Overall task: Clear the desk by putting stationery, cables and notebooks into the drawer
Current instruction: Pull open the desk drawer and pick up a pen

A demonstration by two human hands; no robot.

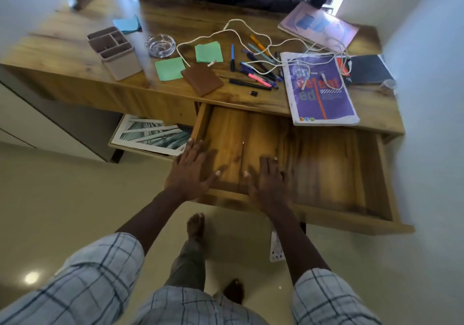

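The wooden drawer (324,164) stands pulled out below the desk top, and nothing lies inside it. My left hand (190,171) and my right hand (267,181) hover with spread, straight fingers over its front left part, holding nothing. On the desk (175,20) lie a heap of pens (256,69), a white cable (241,33) looping across them, a purple notebook (321,88), a pink notebook (319,25), a black notebook (367,69), a small brown notebook (202,78) and green sticky notes (209,52).
A grey pen organiser (114,50), a glass ashtray (160,45) and blue sticky notes (128,24) sit at the desk's left. A framed picture (150,136) lies on a low shelf under the desk. A white wall is close on the right.
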